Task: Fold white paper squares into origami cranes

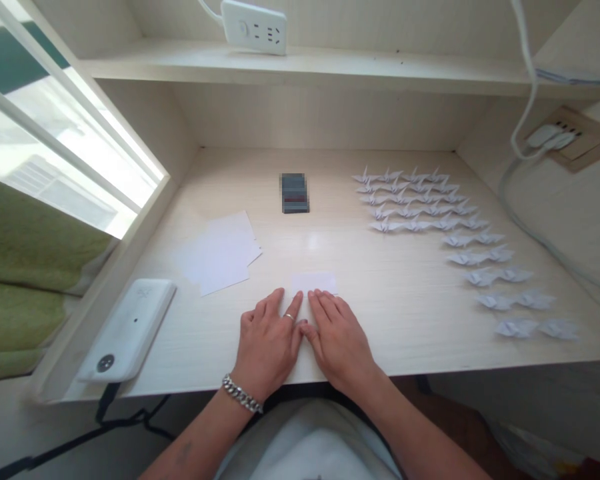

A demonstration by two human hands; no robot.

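A small white sheet of paper point(315, 282), rectangular in outline, lies near the front of the desk. My left hand point(270, 337) rests palm down at its left near corner, index fingertip on the near edge; the hand wears a ring and a chain bracelet. On the right part of that edge, the stretched fingertips of my right hand point(341, 333) press down. Both thumbs meet between the hands. Neither hand grips anything; the fingers are extended. Several white folded paper cranes point(415, 200) stand in rows to the right. Loose white sheets point(220, 257) overlap at the left.
A white power bank point(130, 330) with a black cable sits at the left front. A dark pixelated rectangle point(295, 193) lies toward the back. Above runs a shelf point(330, 67) with a white power strip point(255, 28). Cables point(525, 227) hang along the right wall; a window is left.
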